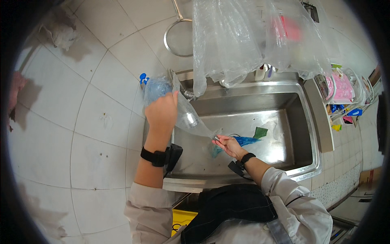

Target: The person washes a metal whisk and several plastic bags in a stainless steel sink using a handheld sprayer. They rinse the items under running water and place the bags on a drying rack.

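Note:
My left hand [161,111], at the sink's left side, is closed on a thin clear plastic bag [196,124]. The bag slants down to the right, stretched across to my right hand [230,145]. There the fingertips pinch its narrow end, and a small shiny spot shows between them. Both hands are over a stainless steel sink [240,105]. Close to my right hand, a crumpled blue sheet or mesh [246,141] lies on the sink bottom, partly hidden by the hand. Just beyond it is a green scouring pad [260,132].
Several clear plastic bags [227,39] hang over the back of the sink. A metal faucet [186,92] stands at the back left, partly behind the held bag. A round strainer [164,36] hangs on the tiled wall [103,122]. To the right is a rack with packets [341,88].

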Motion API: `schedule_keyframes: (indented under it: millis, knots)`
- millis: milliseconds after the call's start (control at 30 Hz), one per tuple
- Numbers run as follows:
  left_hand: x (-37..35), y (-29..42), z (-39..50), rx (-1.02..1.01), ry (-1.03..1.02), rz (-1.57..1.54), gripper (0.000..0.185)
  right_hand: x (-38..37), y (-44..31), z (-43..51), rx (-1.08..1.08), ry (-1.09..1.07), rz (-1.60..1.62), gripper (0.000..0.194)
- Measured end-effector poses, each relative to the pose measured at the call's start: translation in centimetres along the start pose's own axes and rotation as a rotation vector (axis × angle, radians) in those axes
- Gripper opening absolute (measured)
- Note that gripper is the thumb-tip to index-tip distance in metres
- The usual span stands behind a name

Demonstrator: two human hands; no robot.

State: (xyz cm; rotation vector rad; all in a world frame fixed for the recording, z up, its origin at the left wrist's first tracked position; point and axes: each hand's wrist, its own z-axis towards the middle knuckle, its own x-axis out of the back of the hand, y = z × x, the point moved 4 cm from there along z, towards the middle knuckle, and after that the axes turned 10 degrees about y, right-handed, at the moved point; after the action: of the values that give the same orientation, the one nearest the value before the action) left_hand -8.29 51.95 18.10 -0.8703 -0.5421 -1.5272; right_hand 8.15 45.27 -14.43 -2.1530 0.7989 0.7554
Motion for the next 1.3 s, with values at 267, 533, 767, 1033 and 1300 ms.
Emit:
schedule_keyframes:
  millis: [267, 533, 767, 1033, 1300]
  knots:
    - [0.0, 0.1, 0.4, 0.030, -0.050, 0.026, 0.045, 0.7, 0.9, 0.6, 0.042, 0.050, -0.080, 0.026]
    - [-0.1, -0.3, 0.4, 0.079, -0.100, -0.059, 0.043, 1.1, 0.6, 0.3, 0.003, 0.036, -0.103, 0.018]
    - [-3.2, -4.2, -4.7, 0.382, -0.133, -0.631, 0.038, 1.4, -9.8, -5.2, 0.417, 0.195, -0.357, 0.022]
    - [-8.8, -0.8, -12.2, 0.715, -0.383, -1.021, 0.030, -6.5, -27.5, -20.0, 0.885, 0.147, -0.801, 0.018]
    - [-9.4, 1.5, -10.5, 0.830, -0.272, -1.269, 0.050, -20.3, -36.7, -26.1, 1.174, 0.124, -1.044, 0.022]
